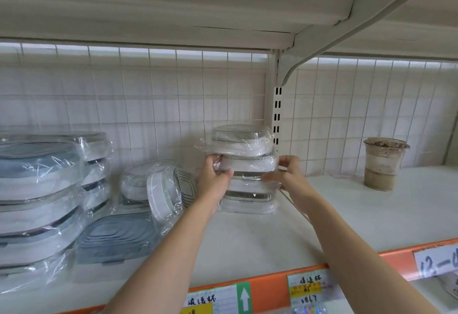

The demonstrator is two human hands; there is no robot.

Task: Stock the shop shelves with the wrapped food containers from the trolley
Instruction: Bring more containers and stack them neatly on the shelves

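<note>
A stack of wrapped white food containers (pixel 247 165) stands at the back of the white shelf (pixel 347 214), beside the slotted upright. My left hand (pixel 215 175) grips the left side of a middle container in the stack, thumb on its front. My right hand (pixel 288 172) grips the right side of that container. The top container (pixel 241 139) sits slightly askew. Further wrapped containers are stacked at the far left (pixel 37 202), with one tipped on its side (pixel 168 189) and a flat grey-lidded one (pixel 116 237) in front.
A plastic cup with a brown drink (pixel 383 163) stands on the shelf to the right. A wire grid backs the shelf and a bracket (pixel 322 48) holds the shelf above. Price labels (pixel 307 286) hang on the orange front edge.
</note>
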